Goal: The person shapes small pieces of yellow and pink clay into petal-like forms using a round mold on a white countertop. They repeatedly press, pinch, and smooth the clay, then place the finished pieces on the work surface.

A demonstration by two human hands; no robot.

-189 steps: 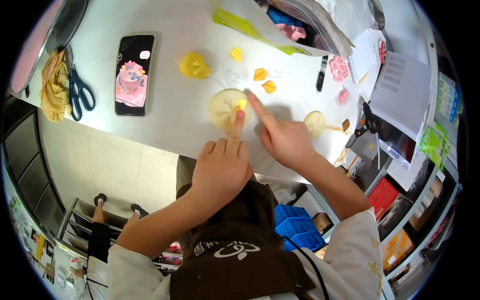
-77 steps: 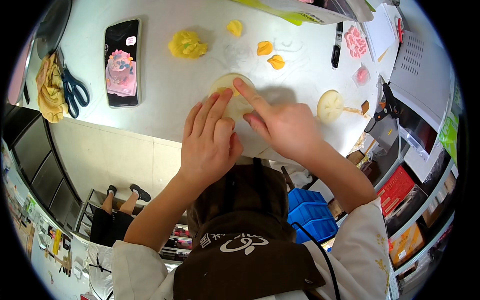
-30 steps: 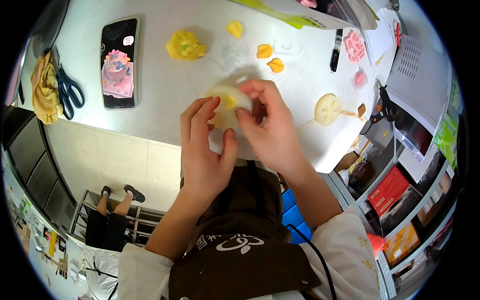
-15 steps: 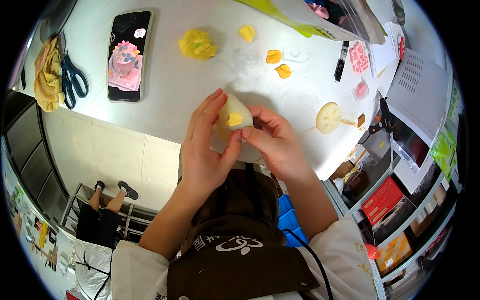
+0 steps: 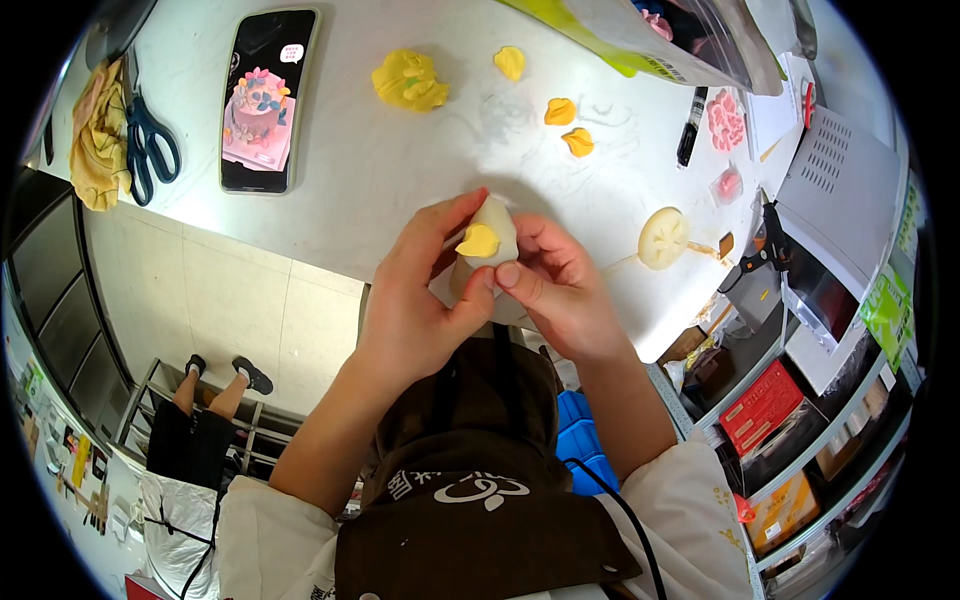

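Note:
Just over the near table edge, both my hands are closed round a smooth white rounded piece, tapered at its top. A yellow petal lies against its face. My left hand has its fingers curled behind the piece, the thumb at its lower edge. The thumb and fingers of my right hand pinch the right side. Farther out on the table are a yellow crumpled ruffled lump, a pale yellow petal and two deeper yellow petals.
At the left lie a phone showing a pink cake, scissors and a yellow cloth. To the right are a cream disc with a flower imprint, a marker, a pink flower-shaped piece and a glue gun.
The white piece has been turned in my hands, so its tapered top shows more. The petal on it has shifted and looks larger. My view has moved slightly.

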